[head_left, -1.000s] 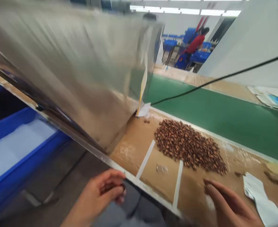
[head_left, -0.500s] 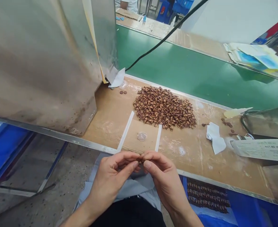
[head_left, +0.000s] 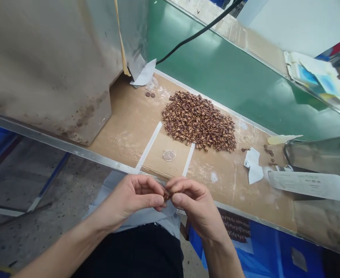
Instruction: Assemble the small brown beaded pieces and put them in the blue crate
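My left hand [head_left: 142, 195] and my right hand [head_left: 191, 200] meet in front of the bench edge, fingertips pinched together. Between them is a small brown piece [head_left: 166, 194], mostly hidden by the fingers; its exact kind I cannot make out. Both hands are closed on it. Beyond them a small clear round dish [head_left: 169, 155] lies on a cardboard patch [head_left: 152, 162] between two white tape strips. Behind that spreads a heap of small dark brown pieces with gold-coloured bits [head_left: 198, 121].
A metal housing [head_left: 48, 69] stands at left. Two brown discs [head_left: 150, 95] lie near crumpled white paper [head_left: 145, 73]. At right are a white cloth [head_left: 253, 166], a long white packet [head_left: 311, 185] and a pale nozzle-like piece [head_left: 284, 139]. Rows of brown pieces [head_left: 236, 227] sit in a blue bin below.
My view has tilted and shifted, so the bench appears higher and more slanted. The hands stay together, and more of the brown piece shows between the fingertips.
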